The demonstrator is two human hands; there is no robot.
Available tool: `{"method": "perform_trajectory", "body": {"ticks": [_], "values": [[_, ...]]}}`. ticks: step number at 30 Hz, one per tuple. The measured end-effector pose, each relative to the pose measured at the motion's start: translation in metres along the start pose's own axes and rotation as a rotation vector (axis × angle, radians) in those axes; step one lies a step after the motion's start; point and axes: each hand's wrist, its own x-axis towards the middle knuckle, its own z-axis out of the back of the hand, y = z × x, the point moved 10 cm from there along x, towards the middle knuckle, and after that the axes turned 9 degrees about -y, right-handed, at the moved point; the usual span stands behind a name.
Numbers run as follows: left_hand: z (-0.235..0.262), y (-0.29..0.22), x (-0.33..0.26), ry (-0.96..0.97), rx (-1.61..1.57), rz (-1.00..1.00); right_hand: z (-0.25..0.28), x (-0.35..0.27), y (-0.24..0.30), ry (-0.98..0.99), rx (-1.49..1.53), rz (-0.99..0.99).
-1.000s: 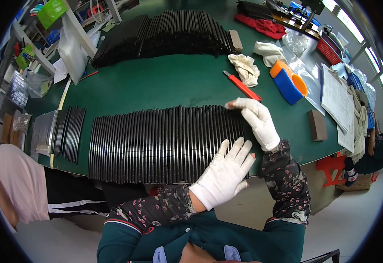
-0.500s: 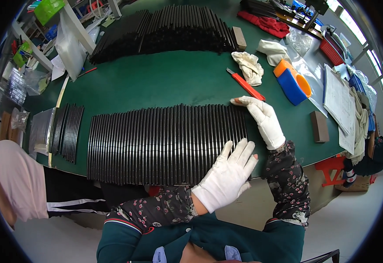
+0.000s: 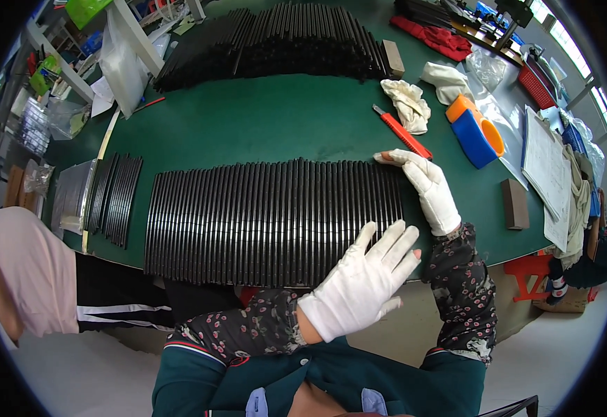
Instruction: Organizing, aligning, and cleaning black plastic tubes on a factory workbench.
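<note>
A row of slim black rods lies side by side on the green table, close to its near edge. My left hand, in a white glove with bare fingertips showing, rests flat across the right near part of the row, fingers spread. At the far right corner of the row, my right hand, gloved likewise, has its fingers stretched along the rod ends and side. Its thumb side is partly hidden. A red utility knife lies just beyond the right hand.
A large pile of black rods lies at the back, with a block beside it. A smaller rod group sits left. On the right are an orange-and-blue tape holder, a brown block and papers. Someone sits at left.
The view has shifted slightly, so the table's things appear a little farther right. Both hands keep nearly the same places against the row of rods.
</note>
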Motion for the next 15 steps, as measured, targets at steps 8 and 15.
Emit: {"method": "perform_trajectory", "body": {"ticks": [8,15], "values": [[0.005,0.035,-0.023,0.072,0.068,0.087,-0.003,-0.001,0.003,-0.012,-0.048,0.016],[0.003,0.034,-0.021,0.055,0.082,0.097,-0.001,-0.001,0.000,-0.009,-0.094,0.006]]}}
